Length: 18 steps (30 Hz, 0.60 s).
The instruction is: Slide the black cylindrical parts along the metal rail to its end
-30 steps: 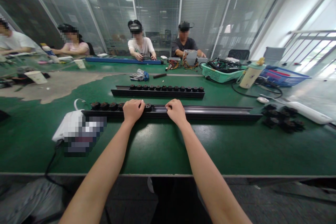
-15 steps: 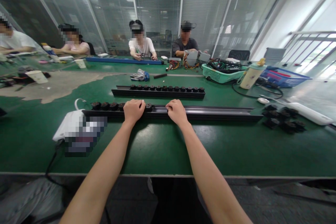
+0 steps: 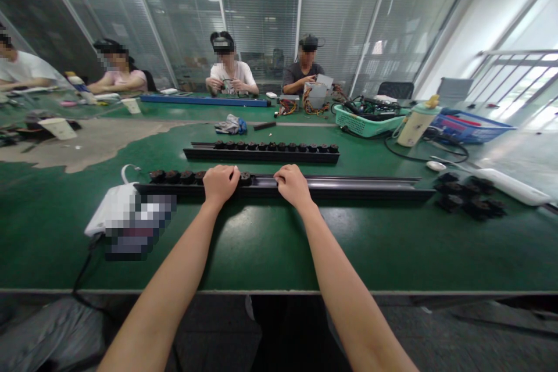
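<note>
A long black channel rail (image 3: 370, 189) lies crosswise on the green table before me. Round black parts (image 3: 186, 176) sit in a row in its left stretch, while the right stretch shows a bare shiny channel. My left hand (image 3: 220, 186) is closed over the rail among those parts, covering some of them. Just right of its thumb sits one more black round part (image 3: 246, 178). Further right, my right hand (image 3: 293, 185) is closed on the rail with its fingers curled over the channel. Whether any small part is under the fingers is hidden.
Behind lies a second black rail (image 3: 261, 156) filled with round parts. Loose black parts (image 3: 471, 195) are piled at the right. A white box (image 3: 111, 209) with a cable stands left. Further back are a green basket (image 3: 366, 125), a bottle (image 3: 416, 125), gloves (image 3: 231, 125) and co-workers.
My hands hold nearly the same place on the rail. Across the table, a co-worker in white has raised their hands, and the one beside them has moved a hand to a grey metal box.
</note>
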{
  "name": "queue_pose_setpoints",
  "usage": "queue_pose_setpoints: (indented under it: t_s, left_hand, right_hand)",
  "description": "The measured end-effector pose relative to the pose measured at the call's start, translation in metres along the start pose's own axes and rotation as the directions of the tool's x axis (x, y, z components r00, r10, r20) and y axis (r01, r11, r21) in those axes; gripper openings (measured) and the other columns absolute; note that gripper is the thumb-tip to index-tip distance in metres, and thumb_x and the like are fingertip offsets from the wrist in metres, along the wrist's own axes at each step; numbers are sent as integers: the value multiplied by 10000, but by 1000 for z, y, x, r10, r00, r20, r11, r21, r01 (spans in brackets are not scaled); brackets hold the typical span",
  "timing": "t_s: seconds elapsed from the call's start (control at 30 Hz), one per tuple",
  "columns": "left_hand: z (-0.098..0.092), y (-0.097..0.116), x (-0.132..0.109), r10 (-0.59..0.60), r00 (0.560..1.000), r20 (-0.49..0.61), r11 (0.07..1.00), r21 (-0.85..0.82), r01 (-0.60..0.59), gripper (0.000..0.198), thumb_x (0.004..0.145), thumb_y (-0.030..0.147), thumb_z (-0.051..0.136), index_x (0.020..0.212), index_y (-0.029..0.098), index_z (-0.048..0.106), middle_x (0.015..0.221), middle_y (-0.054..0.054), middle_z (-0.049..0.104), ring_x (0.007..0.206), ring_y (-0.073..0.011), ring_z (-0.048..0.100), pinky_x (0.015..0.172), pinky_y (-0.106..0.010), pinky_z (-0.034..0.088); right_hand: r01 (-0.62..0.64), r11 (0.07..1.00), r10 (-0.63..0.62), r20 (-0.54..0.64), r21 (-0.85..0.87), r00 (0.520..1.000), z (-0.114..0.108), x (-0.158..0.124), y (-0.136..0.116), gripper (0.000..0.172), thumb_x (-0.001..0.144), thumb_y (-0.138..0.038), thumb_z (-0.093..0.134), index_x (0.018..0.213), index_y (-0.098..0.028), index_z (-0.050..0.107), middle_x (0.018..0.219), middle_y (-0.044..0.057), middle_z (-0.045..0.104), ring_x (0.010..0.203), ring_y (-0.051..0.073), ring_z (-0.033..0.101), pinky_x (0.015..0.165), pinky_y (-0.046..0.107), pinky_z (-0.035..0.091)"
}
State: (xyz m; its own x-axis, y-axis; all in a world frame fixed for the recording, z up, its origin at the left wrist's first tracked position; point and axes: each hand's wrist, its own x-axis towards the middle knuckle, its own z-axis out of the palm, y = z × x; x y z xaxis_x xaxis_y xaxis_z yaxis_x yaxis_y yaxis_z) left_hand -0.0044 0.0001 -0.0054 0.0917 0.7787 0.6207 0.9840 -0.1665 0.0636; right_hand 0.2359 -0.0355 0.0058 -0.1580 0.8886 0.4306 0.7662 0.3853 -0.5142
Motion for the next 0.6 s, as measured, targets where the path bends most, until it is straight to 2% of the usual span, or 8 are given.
queue_pose_setpoints:
  t_s: [0.6]
  left_hand:
    - [-2,1,-1,8,1000,0,1000,0,-8,482,1018,390,350,745,204,701,867,-125,749,840,-274,656,723,-381,393]
  right_hand:
    - [-26,999,26,17,-19,1000,-5,1,3,270,933,-97,528,908,-216,769,1111,84,711,1150,234,551,933,349,480]
